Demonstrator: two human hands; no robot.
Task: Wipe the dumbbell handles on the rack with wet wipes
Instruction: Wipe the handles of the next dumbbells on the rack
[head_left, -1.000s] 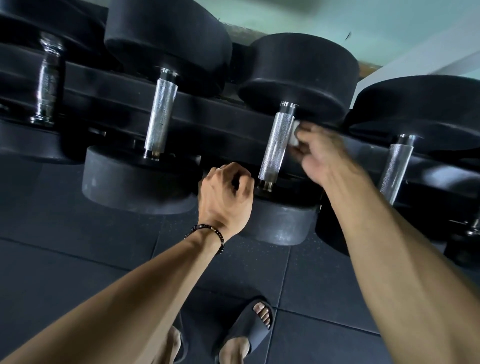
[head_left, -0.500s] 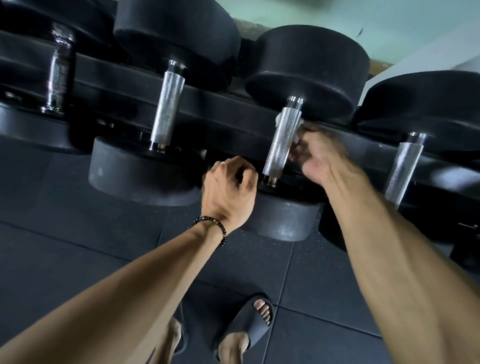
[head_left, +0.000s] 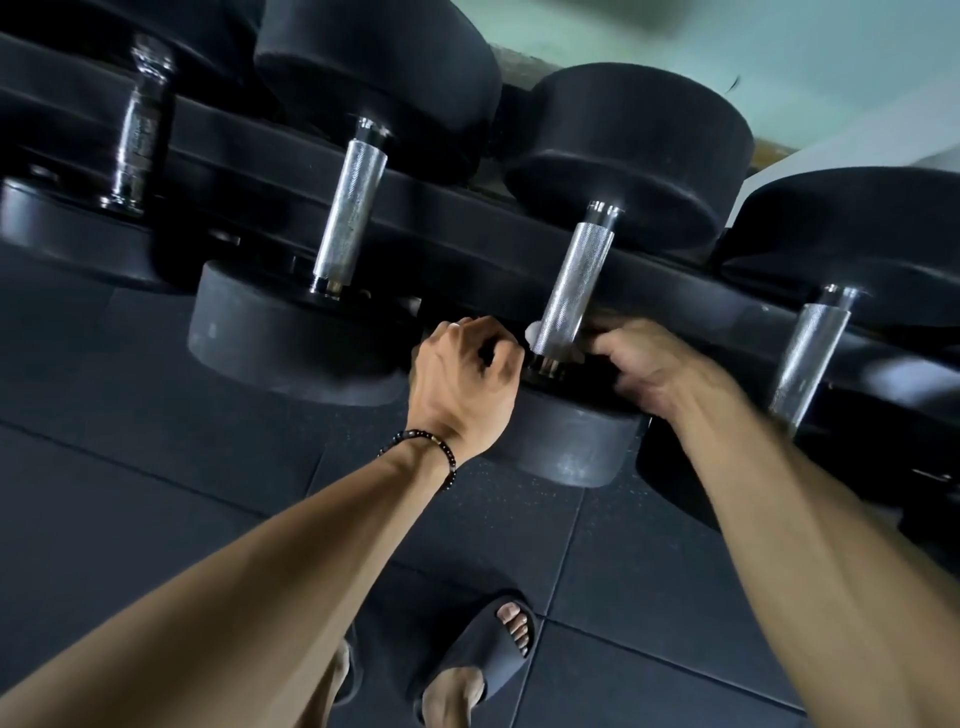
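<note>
The right hand (head_left: 644, 369) pinches a white wet wipe (head_left: 533, 330) round the near end of the knurled steel dumbbell handle (head_left: 574, 280), the left hand (head_left: 467, 374) curled empty; neighbouring handles apparently remain.

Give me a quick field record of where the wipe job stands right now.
rack: dark rack holding a row of dumbbells, four handles in view
handle in work: third from left, knurled
right hand: curled round the near end of that handle, blurred
wipe: white bit showing beside the handle's near end
left hand: curled, beside the near end of the same handle; what it holds is hidden
other handles: far left, second, far right, no hand on them
floor: dark mats
</note>
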